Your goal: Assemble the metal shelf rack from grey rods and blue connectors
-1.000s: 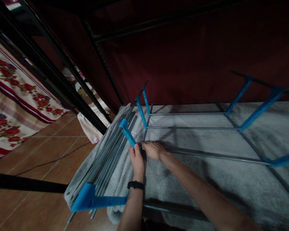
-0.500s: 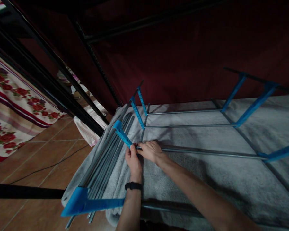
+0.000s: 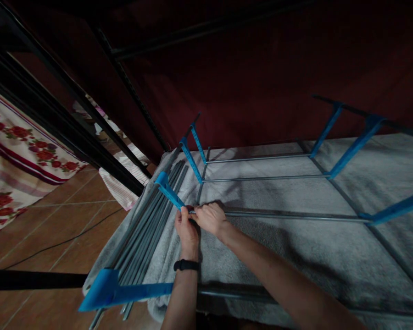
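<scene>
The left hand point(image 3: 187, 231) is pinching, thumb-up, while the right hand point(image 3: 210, 218) is gripping palm-down just beside it.

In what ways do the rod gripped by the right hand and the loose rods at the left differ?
The gripped rod runs from the hands to a blue bracket; the loose rods lie bundled on the blanket.
The right hand grips the first; neither hand holds the loose ones.
The gripped rod lies sideways, while the loose rods point away from the person.
Both are gray, straight and slender.
</scene>
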`<state>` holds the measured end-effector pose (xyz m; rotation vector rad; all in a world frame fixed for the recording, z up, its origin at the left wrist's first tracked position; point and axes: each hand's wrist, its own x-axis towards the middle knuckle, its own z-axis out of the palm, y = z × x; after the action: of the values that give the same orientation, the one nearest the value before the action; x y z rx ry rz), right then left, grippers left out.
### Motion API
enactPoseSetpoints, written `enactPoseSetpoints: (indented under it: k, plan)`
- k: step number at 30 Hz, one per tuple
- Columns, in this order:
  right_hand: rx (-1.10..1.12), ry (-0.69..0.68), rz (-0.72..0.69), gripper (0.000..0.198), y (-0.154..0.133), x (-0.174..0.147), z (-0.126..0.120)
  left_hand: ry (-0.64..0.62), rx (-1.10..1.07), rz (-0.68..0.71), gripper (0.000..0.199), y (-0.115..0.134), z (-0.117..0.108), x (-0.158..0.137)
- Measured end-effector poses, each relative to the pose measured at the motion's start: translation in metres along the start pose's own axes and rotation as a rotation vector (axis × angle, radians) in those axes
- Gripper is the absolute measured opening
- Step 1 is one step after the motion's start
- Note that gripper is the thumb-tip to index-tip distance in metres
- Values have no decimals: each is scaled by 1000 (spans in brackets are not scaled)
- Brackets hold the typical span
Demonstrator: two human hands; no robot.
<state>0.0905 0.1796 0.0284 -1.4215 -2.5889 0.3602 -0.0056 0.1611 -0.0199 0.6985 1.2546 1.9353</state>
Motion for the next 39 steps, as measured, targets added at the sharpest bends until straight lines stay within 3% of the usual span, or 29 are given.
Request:
enactPoseSetpoints:
  k: [4, 11, 19, 31, 36, 39]
  plan:
    - [-7, 32, -37, 59, 5, 2, 8, -9, -8, 12, 42, -3, -2, 3]
    - [-31, 8, -54, 46, 6, -1, 10, 5, 47, 31, 42, -3, -2, 4]
    - [-44, 15, -68, 45, 3, -2, 10, -6, 24, 21, 42, -6, -3, 6]
    - [-6, -92, -48, 40, -2, -3, -2, -15, -1, 4, 41, -4, -1, 4]
    - [-58, 85, -2, 33, -11, -6, 14, -2, 5, -34, 43, -2, -1, 1]
    - [-32, 86, -91, 34, -7, -4, 16, -20, -2, -53, 44, -3, -2, 2]
